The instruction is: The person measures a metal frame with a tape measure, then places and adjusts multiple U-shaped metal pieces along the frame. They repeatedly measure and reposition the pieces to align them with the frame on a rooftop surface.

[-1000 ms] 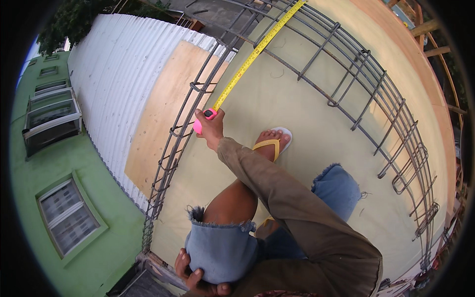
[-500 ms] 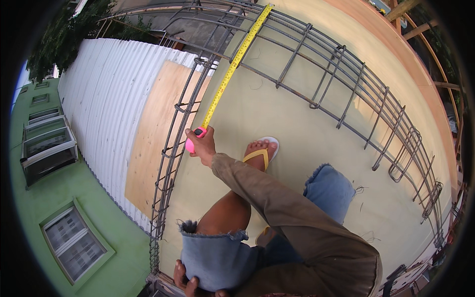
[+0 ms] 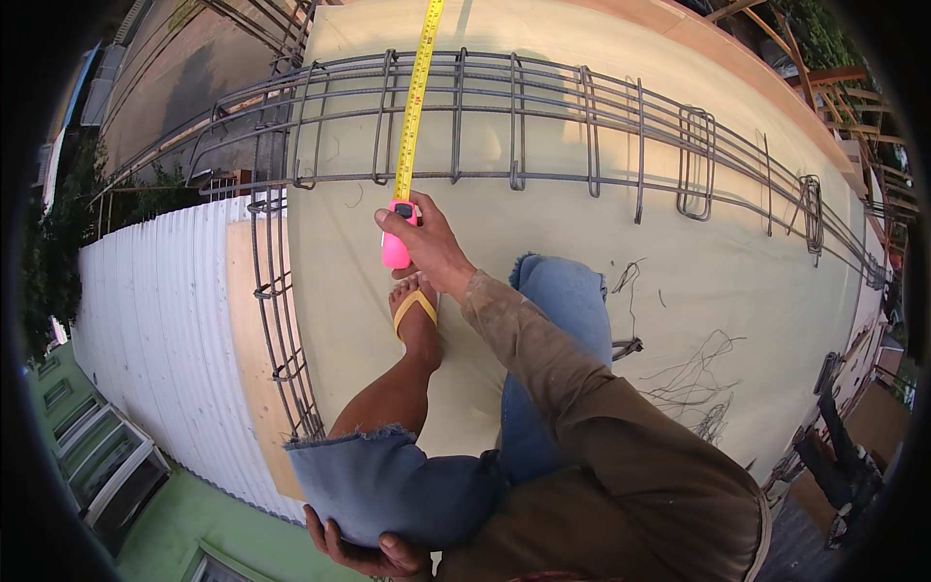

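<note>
Tape measure (image 3: 396,249) sits clasped in the grip of your right hand (image 3: 441,250), just ahead of your toes (image 3: 405,291), shifted from the side cage (image 3: 264,290); its blade (image 3: 417,97) now seems squarer across the metal bars (image 3: 458,121). Your left hand (image 3: 364,557) lies against your jeans (image 3: 388,490), grip unclear.

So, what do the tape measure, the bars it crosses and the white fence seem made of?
Tape measure: smooth pink case, probably plastic; yellow blade, likely coated metal, extending straight. Bars: apparently steel, dark and dull, some bent into hoops. White fence: matt, perhaps painted sheet metal, judging by regular ridges.
</note>
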`<state>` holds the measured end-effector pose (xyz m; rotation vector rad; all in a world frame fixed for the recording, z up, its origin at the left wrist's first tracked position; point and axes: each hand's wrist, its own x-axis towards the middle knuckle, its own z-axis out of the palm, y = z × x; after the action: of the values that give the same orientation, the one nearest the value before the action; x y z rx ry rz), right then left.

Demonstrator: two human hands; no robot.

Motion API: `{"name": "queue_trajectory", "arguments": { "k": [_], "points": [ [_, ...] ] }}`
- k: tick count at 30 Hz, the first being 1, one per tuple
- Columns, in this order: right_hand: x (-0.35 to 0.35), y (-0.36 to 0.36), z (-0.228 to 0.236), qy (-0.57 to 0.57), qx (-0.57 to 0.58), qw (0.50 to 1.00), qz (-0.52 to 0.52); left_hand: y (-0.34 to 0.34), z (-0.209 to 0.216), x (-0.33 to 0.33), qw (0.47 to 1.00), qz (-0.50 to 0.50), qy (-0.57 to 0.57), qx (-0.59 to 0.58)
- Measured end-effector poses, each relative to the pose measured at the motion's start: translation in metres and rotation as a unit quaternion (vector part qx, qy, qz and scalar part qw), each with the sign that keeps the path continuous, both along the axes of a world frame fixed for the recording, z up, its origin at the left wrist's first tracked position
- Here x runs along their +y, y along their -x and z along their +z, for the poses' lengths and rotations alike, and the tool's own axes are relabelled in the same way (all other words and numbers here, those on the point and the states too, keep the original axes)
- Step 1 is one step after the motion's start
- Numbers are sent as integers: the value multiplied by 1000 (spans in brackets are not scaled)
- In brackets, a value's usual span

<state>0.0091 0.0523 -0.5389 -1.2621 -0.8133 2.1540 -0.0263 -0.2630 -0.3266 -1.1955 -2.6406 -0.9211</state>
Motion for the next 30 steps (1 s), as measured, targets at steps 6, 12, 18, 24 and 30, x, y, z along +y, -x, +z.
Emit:
{"name": "queue_trajectory", "arguments": {
  "k": [6,12,18,24,30],
  "points": [
    [52,-191,47,-91,-114,989,-30,15,-1,1,998,-32,5,-50],
    [37,-293,75,-88,-232,968,-28,25,-4,13,997,-72,4,-37],
    [-20,-199,43,-21,-77,997,20,24,-6,26,995,-91,-20,-40],
    [-83,-62,-15,92,23,990,102,20,-6,27,995,-96,-8,-27],
    [-104,-16,-35,127,16,983,132,19,-5,18,997,-66,-14,-22]
  ]
}}
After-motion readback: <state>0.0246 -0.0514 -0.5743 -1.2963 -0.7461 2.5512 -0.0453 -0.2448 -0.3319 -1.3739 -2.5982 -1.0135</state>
